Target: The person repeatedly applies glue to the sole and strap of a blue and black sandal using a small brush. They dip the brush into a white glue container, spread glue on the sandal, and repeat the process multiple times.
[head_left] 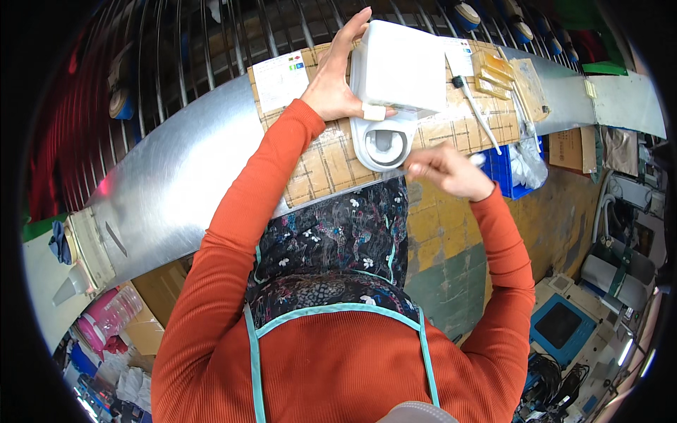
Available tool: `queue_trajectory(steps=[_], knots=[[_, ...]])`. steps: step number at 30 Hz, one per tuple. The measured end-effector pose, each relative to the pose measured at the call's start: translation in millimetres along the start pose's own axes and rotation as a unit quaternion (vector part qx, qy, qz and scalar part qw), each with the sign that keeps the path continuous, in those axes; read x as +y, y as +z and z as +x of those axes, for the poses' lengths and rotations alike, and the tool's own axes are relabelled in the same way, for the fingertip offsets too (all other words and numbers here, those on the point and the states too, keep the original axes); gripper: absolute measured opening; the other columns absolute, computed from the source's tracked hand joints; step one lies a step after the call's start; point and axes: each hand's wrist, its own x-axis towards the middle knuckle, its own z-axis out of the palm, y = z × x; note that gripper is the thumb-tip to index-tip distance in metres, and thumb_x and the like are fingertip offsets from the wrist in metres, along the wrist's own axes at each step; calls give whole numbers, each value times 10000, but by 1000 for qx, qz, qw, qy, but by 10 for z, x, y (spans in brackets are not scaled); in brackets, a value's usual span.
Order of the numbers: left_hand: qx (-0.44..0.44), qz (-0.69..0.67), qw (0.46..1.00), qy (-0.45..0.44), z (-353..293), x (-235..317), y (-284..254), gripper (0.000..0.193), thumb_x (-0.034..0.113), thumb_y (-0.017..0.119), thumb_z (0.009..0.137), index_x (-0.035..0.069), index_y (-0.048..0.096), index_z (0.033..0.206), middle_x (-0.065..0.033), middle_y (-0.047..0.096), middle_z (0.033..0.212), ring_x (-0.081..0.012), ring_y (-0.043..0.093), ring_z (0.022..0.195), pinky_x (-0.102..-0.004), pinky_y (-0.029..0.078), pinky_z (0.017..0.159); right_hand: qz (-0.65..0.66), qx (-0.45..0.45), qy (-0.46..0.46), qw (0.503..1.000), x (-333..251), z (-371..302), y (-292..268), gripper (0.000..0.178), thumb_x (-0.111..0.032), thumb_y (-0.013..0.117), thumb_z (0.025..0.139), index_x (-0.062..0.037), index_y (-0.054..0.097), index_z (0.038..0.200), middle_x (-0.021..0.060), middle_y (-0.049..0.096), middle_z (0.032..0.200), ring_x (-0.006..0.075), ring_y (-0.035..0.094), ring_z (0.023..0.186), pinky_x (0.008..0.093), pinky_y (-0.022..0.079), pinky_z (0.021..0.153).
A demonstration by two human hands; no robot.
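A white plastic housing [405, 67] with a boxy body and a rounded ring-shaped end [385, 146] rests on the cardboard sheet [321, 173]. My left hand [337, 88] grips its left side, the fingers stretched along the far part. A pale wrap [374, 111] covers the left thumb, which presses near the join between body and ring. Beside the right edge of the ring is my right hand [448, 171], with its fingers pinched together. Whatever they may hold is too small or blurred to make out.
To the right lie a white stick with a black end [478, 113] and several amber blocks [493, 74]. A blue bin [504, 173] with clear plastic bags hangs below the bench edge. Metal rollers [233, 32] run behind the metal bench [169, 162]; printed sheets [281, 79] lie on the cardboard.
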Motion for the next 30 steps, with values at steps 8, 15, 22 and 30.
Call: queue_trajectory(steps=[8, 15, 22, 30], knots=[[16, 30, 999, 19, -66, 85, -9, 1439, 449, 966, 391, 247, 124, 1540, -173, 334, 1501, -403, 364, 1366, -539, 349, 1123, 93, 263, 53, 959, -246, -454, 53, 140, -138, 575, 966, -16, 636, 936, 24, 561, 660, 82, 459, 574, 259, 360, 517], [47, 53, 997, 33, -200, 105, 47, 1479, 530, 954, 395, 105, 106, 1529, -207, 291, 1496, -381, 323, 1358, -513, 322, 1082, -319, 277, 53, 905, -564, -258, 601, 93, -77, 647, 843, -42, 581, 789, 118, 602, 694, 305, 630, 594, 413, 463, 505], [25, 92, 994, 44, -230, 193, 9, 1509, 340, 988, 443, 204, -44, 1536, -212, 314, 1445, -352, 425, 1305, -483, 411, 1054, -387, 293, 143, 863, -708, -68, 896, 178, -44, 634, 689, -77, 530, 829, 80, 605, 733, 235, 663, 605, 369, 516, 488], [70, 47, 996, 33, -205, 77, 106, 1462, 516, 953, 396, 93, 117, 1519, -179, 358, 1429, -344, 370, 1319, -499, 281, 1087, -363, 406, 227, 807, -716, 149, 1284, 196, -40, 639, 678, -88, 497, 805, 69, 591, 724, 229, 662, 591, 358, 512, 475]])
